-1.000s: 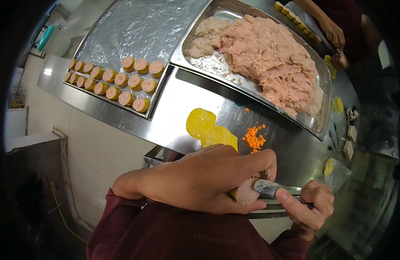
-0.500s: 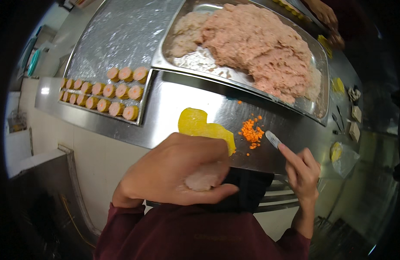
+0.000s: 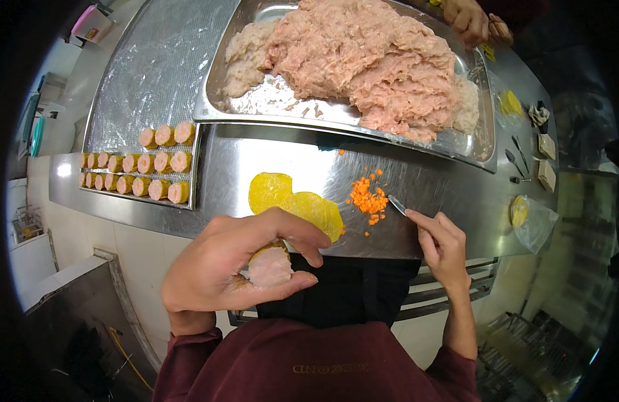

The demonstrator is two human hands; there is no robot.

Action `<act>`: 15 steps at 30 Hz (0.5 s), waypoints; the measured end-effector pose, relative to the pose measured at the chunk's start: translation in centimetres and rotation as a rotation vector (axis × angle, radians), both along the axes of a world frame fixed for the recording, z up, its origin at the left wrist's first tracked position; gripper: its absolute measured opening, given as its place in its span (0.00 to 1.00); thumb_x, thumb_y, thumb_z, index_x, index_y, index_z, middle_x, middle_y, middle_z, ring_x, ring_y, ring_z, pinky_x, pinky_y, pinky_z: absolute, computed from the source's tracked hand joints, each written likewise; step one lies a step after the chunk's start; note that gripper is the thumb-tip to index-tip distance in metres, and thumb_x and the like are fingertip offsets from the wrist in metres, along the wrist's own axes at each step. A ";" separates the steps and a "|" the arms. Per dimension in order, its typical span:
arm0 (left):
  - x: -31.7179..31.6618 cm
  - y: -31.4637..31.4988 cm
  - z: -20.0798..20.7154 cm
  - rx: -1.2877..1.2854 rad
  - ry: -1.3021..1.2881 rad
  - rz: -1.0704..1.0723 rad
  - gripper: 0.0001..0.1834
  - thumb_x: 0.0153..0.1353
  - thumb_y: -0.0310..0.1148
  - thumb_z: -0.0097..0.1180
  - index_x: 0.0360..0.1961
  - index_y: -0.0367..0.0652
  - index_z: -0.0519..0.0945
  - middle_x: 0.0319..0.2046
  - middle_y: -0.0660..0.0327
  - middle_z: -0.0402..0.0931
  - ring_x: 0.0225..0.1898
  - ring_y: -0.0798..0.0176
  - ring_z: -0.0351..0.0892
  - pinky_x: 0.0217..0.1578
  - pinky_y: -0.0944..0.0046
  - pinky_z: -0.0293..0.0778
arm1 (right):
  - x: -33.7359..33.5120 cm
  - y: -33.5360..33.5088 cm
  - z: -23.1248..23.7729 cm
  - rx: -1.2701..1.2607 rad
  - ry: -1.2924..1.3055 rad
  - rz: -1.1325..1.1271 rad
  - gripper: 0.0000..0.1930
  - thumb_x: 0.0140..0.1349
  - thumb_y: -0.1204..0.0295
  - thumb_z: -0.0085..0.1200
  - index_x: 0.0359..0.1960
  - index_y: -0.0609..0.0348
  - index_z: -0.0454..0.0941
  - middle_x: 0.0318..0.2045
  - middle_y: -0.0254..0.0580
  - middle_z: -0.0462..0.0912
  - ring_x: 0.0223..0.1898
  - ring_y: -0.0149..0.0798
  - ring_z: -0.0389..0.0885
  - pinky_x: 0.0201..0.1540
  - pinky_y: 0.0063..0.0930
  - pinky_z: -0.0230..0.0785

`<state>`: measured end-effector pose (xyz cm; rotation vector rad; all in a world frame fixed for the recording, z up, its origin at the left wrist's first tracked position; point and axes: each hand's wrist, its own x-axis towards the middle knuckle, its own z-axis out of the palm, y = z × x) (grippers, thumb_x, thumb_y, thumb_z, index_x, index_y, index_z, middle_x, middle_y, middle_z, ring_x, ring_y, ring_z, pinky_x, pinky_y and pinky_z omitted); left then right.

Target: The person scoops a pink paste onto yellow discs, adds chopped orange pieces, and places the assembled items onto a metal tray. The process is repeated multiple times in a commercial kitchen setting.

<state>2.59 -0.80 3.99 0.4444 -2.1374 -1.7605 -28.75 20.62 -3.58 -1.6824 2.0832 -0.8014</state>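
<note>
My left hand (image 3: 219, 264) curls around an open-topped dumpling (image 3: 269, 266), its pale minced filling showing between thumb and fingers and a bit of yellow wrapper at its edge. In my right hand (image 3: 441, 249) is a small metal spatula (image 3: 396, 205), its blade tip beside a pile of diced carrot (image 3: 368, 202) on the steel table. Overlapping round yellow wrappers (image 3: 303, 204) lie just beyond my left fingers. The spatula's handle is mostly hidden in my grip.
A deep steel tray (image 3: 289, 122) of pink minced meat (image 3: 363, 60) spans the far side. At left, a film-lined tray (image 3: 169, 60) carries rows of finished dumplings (image 3: 141, 175). A bagged wrapper stack (image 3: 519, 212) and spoons (image 3: 516, 161) lie right. Another person's hand (image 3: 467, 19) works at the far edge.
My left hand has tilted, and the dumpling inside it shows more plainly. The spatula blade has turned more edge-on, still beside the carrot. The whole view has shifted somewhat.
</note>
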 end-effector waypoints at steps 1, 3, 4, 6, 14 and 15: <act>-0.1 -0.1 0.1 0.021 -0.016 -0.013 0.19 0.62 0.28 0.75 0.53 0.39 0.84 0.41 0.57 0.91 0.44 0.55 0.93 0.47 0.60 0.85 | -0.1 0.0 0.3 0.031 -0.042 -0.025 0.22 0.63 0.85 0.60 0.57 0.53 0.90 0.24 0.40 0.71 0.23 0.34 0.72 0.28 0.30 0.67; -0.3 -0.3 0.1 -0.029 -0.015 -0.038 0.16 0.62 0.28 0.76 0.50 0.40 0.86 0.41 0.57 0.90 0.44 0.55 0.93 0.46 0.60 0.85 | -0.3 0.1 1.0 0.127 -0.139 -0.096 0.21 0.65 0.85 0.59 0.57 0.54 0.90 0.24 0.41 0.72 0.24 0.35 0.72 0.28 0.29 0.66; -0.4 -0.3 0.1 -0.043 -0.006 -0.043 0.15 0.62 0.29 0.76 0.48 0.40 0.87 0.42 0.58 0.90 0.44 0.55 0.93 0.46 0.59 0.85 | -0.4 0.1 1.1 0.100 -0.112 -0.065 0.20 0.65 0.85 0.59 0.56 0.55 0.90 0.24 0.40 0.72 0.24 0.34 0.72 0.28 0.29 0.66; -0.6 -0.3 0.0 -0.069 -0.008 -0.064 0.14 0.61 0.29 0.76 0.47 0.41 0.87 0.42 0.58 0.90 0.44 0.55 0.92 0.46 0.59 0.85 | -0.4 -0.1 1.1 0.060 -0.045 -0.029 0.19 0.66 0.84 0.59 0.55 0.57 0.90 0.24 0.39 0.73 0.24 0.33 0.72 0.28 0.28 0.65; -0.6 -0.4 -0.3 -0.068 0.000 -0.081 0.12 0.61 0.31 0.76 0.44 0.40 0.87 0.45 0.57 0.90 0.47 0.53 0.92 0.48 0.58 0.85 | -0.6 0.2 0.8 0.220 -0.491 -0.143 0.10 0.74 0.77 0.58 0.51 0.60 0.89 0.23 0.26 0.72 0.23 0.19 0.64 0.25 0.22 0.55; -0.6 -0.4 -0.3 -0.066 0.001 -0.084 0.12 0.61 0.31 0.76 0.43 0.41 0.87 0.47 0.56 0.91 0.48 0.53 0.92 0.49 0.58 0.85 | -0.8 0.2 1.1 0.291 -0.599 -0.210 0.09 0.74 0.76 0.58 0.50 0.60 0.89 0.23 0.24 0.72 0.23 0.18 0.64 0.25 0.22 0.55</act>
